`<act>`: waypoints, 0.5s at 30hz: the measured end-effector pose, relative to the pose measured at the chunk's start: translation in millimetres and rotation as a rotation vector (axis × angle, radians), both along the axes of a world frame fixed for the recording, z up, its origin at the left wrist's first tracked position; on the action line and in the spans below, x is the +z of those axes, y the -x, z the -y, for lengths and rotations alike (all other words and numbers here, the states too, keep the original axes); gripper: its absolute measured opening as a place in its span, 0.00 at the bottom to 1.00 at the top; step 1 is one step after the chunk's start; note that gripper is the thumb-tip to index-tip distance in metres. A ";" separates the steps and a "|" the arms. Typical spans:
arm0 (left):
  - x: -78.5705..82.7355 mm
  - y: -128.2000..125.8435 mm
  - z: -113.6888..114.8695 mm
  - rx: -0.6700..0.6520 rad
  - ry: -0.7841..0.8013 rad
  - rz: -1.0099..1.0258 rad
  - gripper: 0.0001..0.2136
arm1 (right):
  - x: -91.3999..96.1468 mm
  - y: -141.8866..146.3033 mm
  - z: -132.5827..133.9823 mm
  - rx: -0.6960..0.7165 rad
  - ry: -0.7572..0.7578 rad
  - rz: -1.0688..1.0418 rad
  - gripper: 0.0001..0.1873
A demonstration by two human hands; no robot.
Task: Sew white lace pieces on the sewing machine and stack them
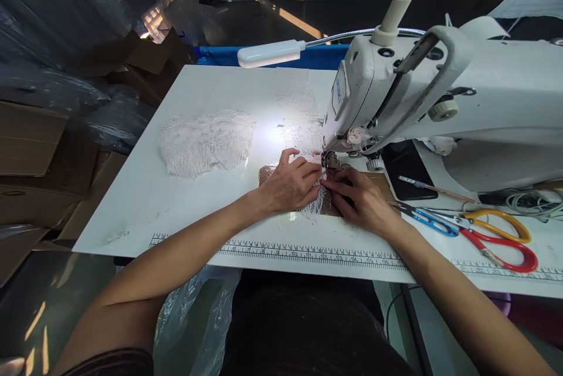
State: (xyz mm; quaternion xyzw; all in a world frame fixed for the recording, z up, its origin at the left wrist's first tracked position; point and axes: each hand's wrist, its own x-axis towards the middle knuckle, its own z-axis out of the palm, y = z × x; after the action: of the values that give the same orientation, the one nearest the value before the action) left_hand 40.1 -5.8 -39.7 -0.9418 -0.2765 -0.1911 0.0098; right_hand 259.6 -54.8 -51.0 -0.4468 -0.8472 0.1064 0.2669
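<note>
A strip of white lace (313, 205) lies under the presser foot (329, 161) of a white sewing machine (444, 100). My left hand (290, 183) rests flat on the lace just left of the foot, fingers stretched toward the needle. To the right of the foot my right hand (358, 197) pinches the lace edge with fingers pressed together. The two hands nearly touch at the needle. More lace (303, 112) runs out behind the machine under the lamp's glare.
A pile of white lace (204, 141) lies at the table's left. Red and yellow-handled scissors (497, 235) and blue snips (428, 219) lie right of my right hand. A gooseneck lamp (270, 53) hangs over the white table (145, 200), with a printed ruler (308, 253) along its front edge. Cardboard boxes (39, 153) stand left.
</note>
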 end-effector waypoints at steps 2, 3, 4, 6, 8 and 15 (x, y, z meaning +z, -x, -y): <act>1.0 0.8 -1.0 -0.003 0.007 -0.004 0.14 | 0.6 0.6 0.3 -0.006 -0.002 0.010 0.18; 1.8 1.0 -1.3 0.001 0.012 -0.011 0.14 | 1.1 0.9 0.4 -0.007 -0.006 0.015 0.18; 2.6 1.1 -1.5 0.004 0.020 -0.019 0.14 | 1.6 1.1 0.5 -0.007 -0.012 0.018 0.18; 4.1 1.0 -1.6 0.015 0.040 -0.032 0.14 | 3.0 1.7 0.5 -0.008 -0.025 0.026 0.18; 4.9 0.4 -1.6 0.027 0.062 -0.034 0.15 | 4.4 2.5 0.3 -0.007 -0.046 0.039 0.18; 4.3 -1.8 -3.6 0.100 0.133 -0.020 0.15 | 6.8 8.5 -2.6 -0.062 -0.083 0.105 0.18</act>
State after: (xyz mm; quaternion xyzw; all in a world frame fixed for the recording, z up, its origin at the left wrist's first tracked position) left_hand 41.9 -2.1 -35.4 -0.9271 -0.3354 -0.1624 -0.0405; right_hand 251.1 -52.1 -44.1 -0.4665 -0.8494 0.0394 0.2437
